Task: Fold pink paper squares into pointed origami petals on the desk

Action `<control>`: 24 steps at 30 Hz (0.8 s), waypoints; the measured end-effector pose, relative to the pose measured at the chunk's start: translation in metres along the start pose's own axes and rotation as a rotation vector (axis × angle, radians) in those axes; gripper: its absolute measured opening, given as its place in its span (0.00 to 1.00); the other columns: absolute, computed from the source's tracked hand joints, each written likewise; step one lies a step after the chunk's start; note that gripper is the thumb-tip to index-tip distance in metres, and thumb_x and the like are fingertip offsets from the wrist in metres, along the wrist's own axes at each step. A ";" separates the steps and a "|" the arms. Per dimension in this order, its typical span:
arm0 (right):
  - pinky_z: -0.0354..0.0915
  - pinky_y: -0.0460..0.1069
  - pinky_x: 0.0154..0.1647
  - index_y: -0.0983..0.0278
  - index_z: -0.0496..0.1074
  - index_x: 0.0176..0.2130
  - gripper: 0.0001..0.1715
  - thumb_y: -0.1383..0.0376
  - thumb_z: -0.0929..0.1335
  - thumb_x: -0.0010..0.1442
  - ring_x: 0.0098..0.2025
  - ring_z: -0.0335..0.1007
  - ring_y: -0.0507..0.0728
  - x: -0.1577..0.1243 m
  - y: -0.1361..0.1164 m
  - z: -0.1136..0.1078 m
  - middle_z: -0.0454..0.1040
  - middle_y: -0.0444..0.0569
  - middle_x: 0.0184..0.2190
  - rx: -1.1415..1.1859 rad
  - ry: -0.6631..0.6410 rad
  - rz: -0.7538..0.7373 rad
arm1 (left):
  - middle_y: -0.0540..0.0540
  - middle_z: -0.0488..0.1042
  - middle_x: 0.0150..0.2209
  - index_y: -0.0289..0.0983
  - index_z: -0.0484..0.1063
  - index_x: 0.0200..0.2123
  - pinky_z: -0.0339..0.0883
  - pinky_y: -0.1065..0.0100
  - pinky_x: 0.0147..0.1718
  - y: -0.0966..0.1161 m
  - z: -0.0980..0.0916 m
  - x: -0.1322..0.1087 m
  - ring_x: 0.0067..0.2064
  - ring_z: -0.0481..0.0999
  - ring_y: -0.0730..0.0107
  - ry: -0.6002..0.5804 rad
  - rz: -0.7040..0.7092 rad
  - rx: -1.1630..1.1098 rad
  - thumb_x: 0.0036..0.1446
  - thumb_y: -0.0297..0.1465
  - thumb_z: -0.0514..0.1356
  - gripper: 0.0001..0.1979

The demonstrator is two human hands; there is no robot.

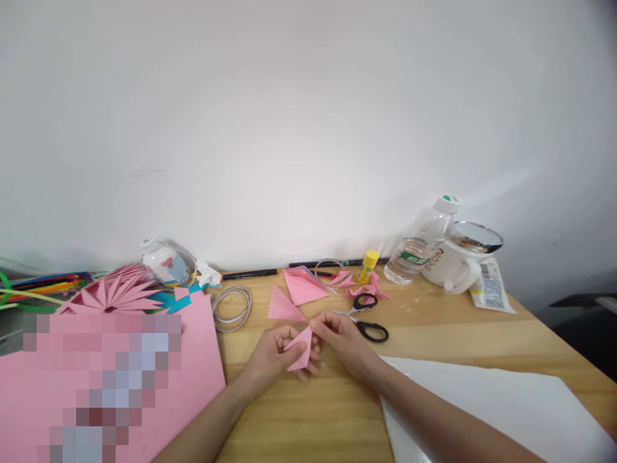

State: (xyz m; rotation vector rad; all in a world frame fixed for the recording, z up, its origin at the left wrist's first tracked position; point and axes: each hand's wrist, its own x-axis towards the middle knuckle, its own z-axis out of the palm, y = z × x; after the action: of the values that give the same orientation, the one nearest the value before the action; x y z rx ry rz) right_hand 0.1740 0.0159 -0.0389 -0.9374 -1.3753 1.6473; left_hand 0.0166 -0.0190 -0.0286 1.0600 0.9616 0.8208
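A small folded piece of pink paper (pixel 302 354) is held between my two hands above the wooden table. My left hand (pixel 279 352) grips its lower left part, thumb laid across the front. At the upper corner, the thumb and fingers of my right hand (pixel 337 334) pinch the paper. Just beyond lies a pink paper triangle (pixel 283 305), with a larger folded pink paper (pixel 306 286) behind it. Scissors with black handles (pixel 373 332) lie beside my right hand, their blades partly hidden by it. A yellow glue stick (pixel 368 267) stands near pink folded paper shapes (pixel 366 292).
Pink sheets (pixel 202 360) cover the left side, below a pink pleated paper piece (pixel 108 296) and a white bottle (pixel 166 262). A wire coil (pixel 232 308) lies midway. At right are a water bottle (pixel 417 251), a white mug (pixel 448 267) and a white sheet (pixel 491 411).
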 end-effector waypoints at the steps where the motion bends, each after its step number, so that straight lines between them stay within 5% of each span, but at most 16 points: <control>1: 0.59 0.44 0.22 0.66 0.65 0.23 0.18 0.54 0.66 0.53 0.19 0.62 0.48 0.000 0.000 0.001 0.66 0.42 0.17 -0.010 0.004 -0.003 | 0.39 0.77 0.29 0.31 0.64 0.31 0.71 0.68 0.22 -0.001 0.000 0.000 0.28 0.78 0.64 0.009 0.000 -0.005 0.51 0.35 0.60 0.12; 16: 0.61 0.44 0.20 0.67 0.67 0.27 0.16 0.57 0.71 0.45 0.19 0.63 0.48 0.000 0.003 0.002 0.68 0.42 0.19 -0.006 0.033 0.000 | 0.35 0.77 0.32 0.28 0.72 0.33 0.71 0.66 0.29 0.010 -0.009 -0.001 0.31 0.78 0.62 -0.088 -0.103 0.026 0.52 0.41 0.56 0.19; 24: 0.60 0.44 0.20 0.67 0.67 0.28 0.16 0.59 0.72 0.43 0.18 0.62 0.48 -0.001 0.000 0.004 0.68 0.41 0.19 0.025 0.059 0.019 | 0.34 0.77 0.34 0.27 0.72 0.33 0.71 0.62 0.33 0.008 -0.008 -0.002 0.34 0.78 0.58 -0.132 -0.111 0.009 0.45 0.38 0.63 0.18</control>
State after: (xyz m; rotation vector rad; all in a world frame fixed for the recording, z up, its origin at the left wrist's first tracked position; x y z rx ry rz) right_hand 0.1710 0.0131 -0.0380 -0.9799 -1.3072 1.6341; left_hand 0.0077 -0.0153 -0.0218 1.0451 0.9047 0.6481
